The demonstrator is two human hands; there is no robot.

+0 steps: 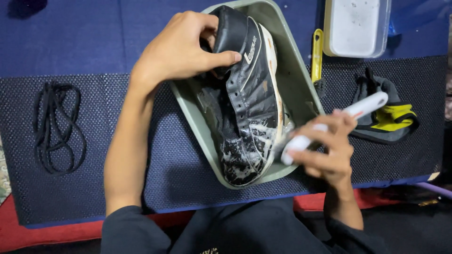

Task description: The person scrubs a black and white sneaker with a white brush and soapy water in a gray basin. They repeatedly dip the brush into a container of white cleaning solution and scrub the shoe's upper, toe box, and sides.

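Left hand [181, 47] clenched on heel collar of black shoe [249, 94], steadying it on its side inside grey-green tray [292, 70], so suds stay contained. Right hand [329, 148] grasping white brush [336, 124], head against foamy toe sidewall. Laces [59, 127] removed, lying well apart on left of mat [179, 174]. Yellow-handled tool [318, 54], white tub [355, 26], black-yellow cloth [386, 115] near right side, within reach.
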